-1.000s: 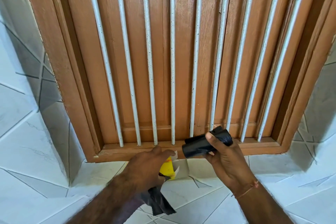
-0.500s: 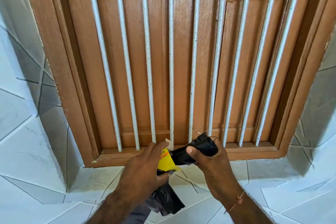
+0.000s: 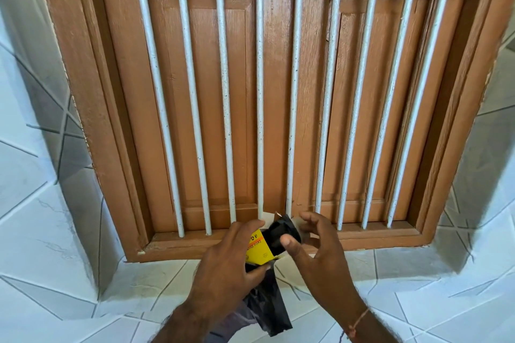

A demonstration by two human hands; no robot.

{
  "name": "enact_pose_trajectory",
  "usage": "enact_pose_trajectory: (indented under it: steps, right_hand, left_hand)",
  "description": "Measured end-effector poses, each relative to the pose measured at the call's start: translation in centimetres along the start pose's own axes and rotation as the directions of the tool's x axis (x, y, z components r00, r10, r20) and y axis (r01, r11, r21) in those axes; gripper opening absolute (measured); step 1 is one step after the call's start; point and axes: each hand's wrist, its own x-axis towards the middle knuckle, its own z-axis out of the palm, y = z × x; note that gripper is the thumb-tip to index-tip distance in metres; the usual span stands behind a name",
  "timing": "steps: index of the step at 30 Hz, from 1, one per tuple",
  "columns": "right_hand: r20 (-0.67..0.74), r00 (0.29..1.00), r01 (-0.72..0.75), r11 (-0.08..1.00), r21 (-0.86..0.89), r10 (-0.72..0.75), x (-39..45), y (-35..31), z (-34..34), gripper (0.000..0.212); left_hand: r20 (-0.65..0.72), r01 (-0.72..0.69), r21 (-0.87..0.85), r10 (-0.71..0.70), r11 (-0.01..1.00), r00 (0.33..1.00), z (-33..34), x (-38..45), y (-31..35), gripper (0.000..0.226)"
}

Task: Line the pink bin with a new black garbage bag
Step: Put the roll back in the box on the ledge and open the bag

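Below the barred window point(image 3: 259, 97), my left hand point(image 3: 223, 267) pinches the yellow box point(image 3: 257, 248) and a loose black bag point(image 3: 267, 312) — my right hand point(image 3: 320, 253) presses the bag roll point(image 3: 281, 234) in, thumb on it.

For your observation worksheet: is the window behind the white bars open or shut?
Shut. Behind the white bars, the brown wooden shutters meet at the middle, with no outside view or daylight between them.

9 white bars point(image 3: 259, 97), 2 hands: left hand point(image 3: 223, 267), right hand point(image 3: 320, 256); 1 yellow box point(image 3: 257, 249), 1 bag roll point(image 3: 281, 234), 1 loose bag point(image 3: 267, 312).
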Motion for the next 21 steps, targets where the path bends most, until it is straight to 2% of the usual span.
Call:
enact_pose_trajectory:
  steps: [3, 5, 7, 10, 13, 17, 21]
  right_hand:
    - [-0.158, 0.987, 0.020, 0.999, -0.028, -0.024, -0.2, 0.2, 0.0, 0.052]
    - [-0.113, 0.992, -0.047, 0.999, 0.021, 0.049, 0.0, 0.2, -0.2, 0.059]
    - [-0.013, 0.994, -0.104, 0.982, 0.158, 0.108, 0.2, 0.0, 0.0, 0.059]
    - [0.046, 0.997, -0.069, 0.965, 0.254, 0.059, 0.2, 0.0, 0.6, 0.043]
    - [0.023, 0.999, -0.044, 0.932, 0.361, 0.038, 0.1, -0.6, 0.9, 0.033]
    - [-0.020, 0.998, -0.046, 0.900, 0.433, 0.061, 0.0, -1.3, 0.8, 0.008]
    - [0.049, 0.998, 0.005, 0.931, 0.365, -0.025, -0.2, -1.4, 0.8, 0.005]
  left_hand:
    - [-0.031, 0.060, -0.083, -0.063, 0.995, 0.998, 0.0, 0.0, -0.1, 0.075]
    - [-0.032, 0.084, -0.136, -0.089, 0.987, 0.996, 0.0, -0.1, -0.3, 0.079]
    - [-0.024, 0.102, -0.179, -0.108, 0.978, 0.994, -0.1, 0.0, -0.2, 0.082]
    - [-0.017, 0.098, -0.171, -0.102, 0.980, 0.995, -0.1, 0.0, 0.1, 0.082]
    - [-0.035, 0.059, -0.131, -0.064, 0.990, 0.997, -0.3, 0.1, 0.3, 0.071]
    - [0.000, 0.027, -0.084, -0.027, 0.996, 1.000, -0.6, 0.1, 0.5, 0.061]
    - [0.019, 0.017, -0.075, -0.016, 0.997, 1.000, -0.7, 0.2, 0.6, 0.059]
